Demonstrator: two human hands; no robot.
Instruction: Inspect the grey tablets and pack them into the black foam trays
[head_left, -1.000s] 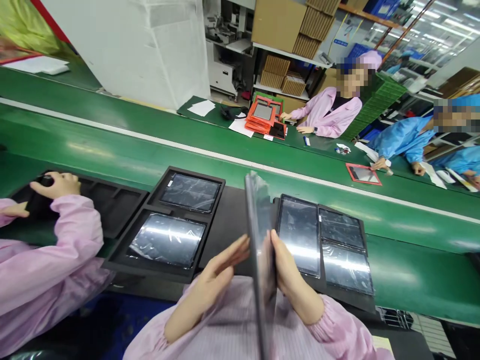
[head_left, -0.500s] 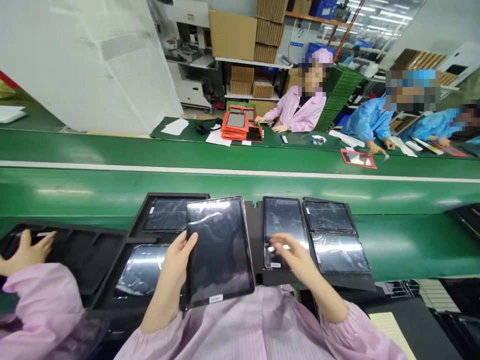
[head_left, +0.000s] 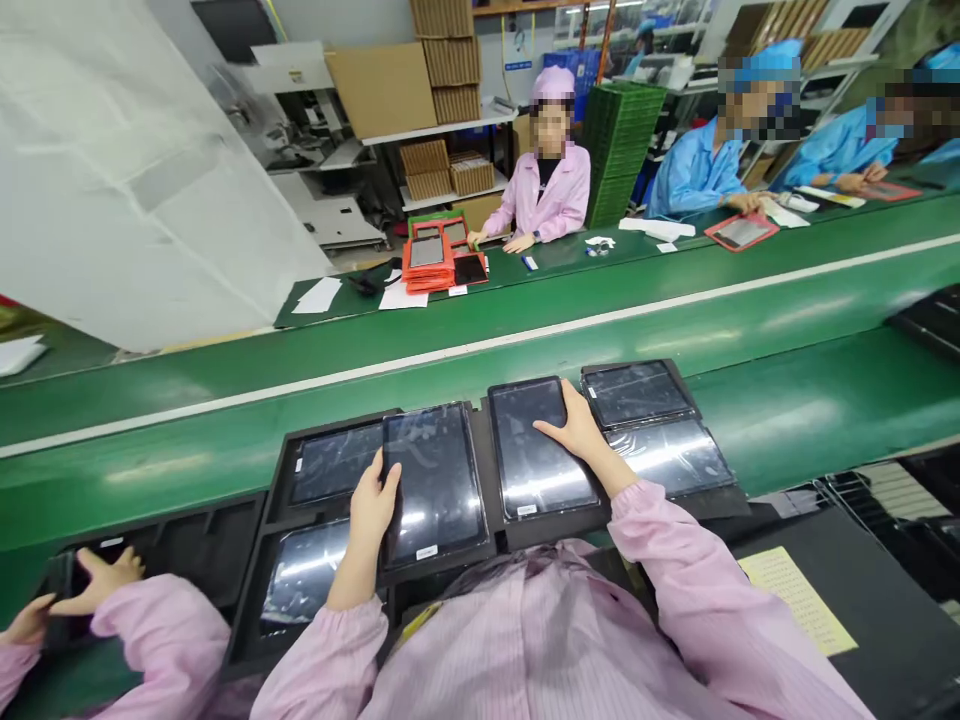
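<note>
My left hand (head_left: 373,510) grips the left edge of a large dark tablet (head_left: 436,490), its thumb on the front. The tablet lies over the middle of a black tray (head_left: 480,425), with a small white label near its lower edge. My right hand (head_left: 581,428) is at the right edge of a second large tablet (head_left: 536,470) in the right part of the tray. Its thumb reaches over the screen and its fingers lie along the edge, partly hidden. Smaller film-covered tablets (head_left: 637,392) lie farther right; others (head_left: 330,465) lie left of my left hand.
At the left, a co-worker's hands (head_left: 105,580) hold a dark device over another black tray (head_left: 202,550). A green conveyor belt (head_left: 247,430) runs behind the trays. Across it sit people in pink and blue, near stacked red frames (head_left: 429,265). A yellow note (head_left: 799,600) lies at right.
The tablet in my left hand has come down flatter onto the tray. My right hand has moved from above the second tablet to its right edge. The view has turned and tilted.
</note>
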